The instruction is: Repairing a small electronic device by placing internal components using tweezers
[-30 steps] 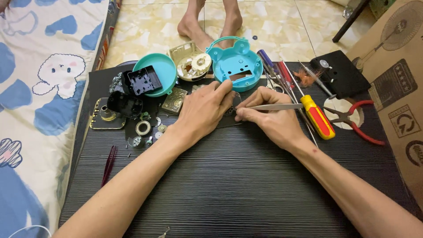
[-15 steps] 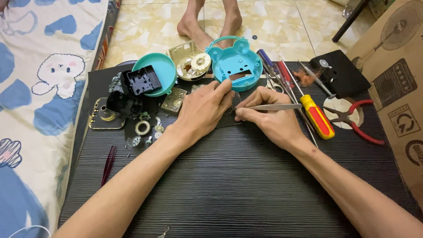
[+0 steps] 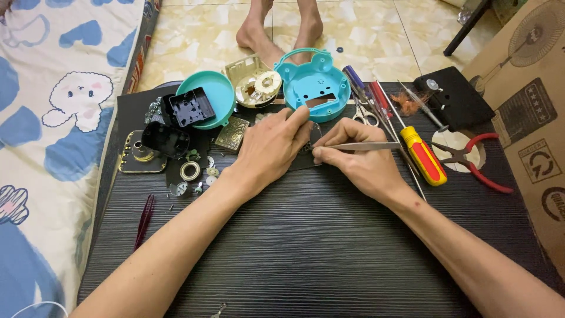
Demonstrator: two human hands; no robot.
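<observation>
Nothing's moved since prev frame: my left hand pins small dark part on counter; right hand pinches tweezers at it. Prob light, fragile; hold by edges.

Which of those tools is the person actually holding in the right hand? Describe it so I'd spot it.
Start at the dark table, where both hands meet near its far edge. The right hand pinches slim metal tweezers, lying flat and pointing toward the left hand. Unlike the yellow-and-red screwdriver beside it, it is bare silver, without a handle.
</observation>
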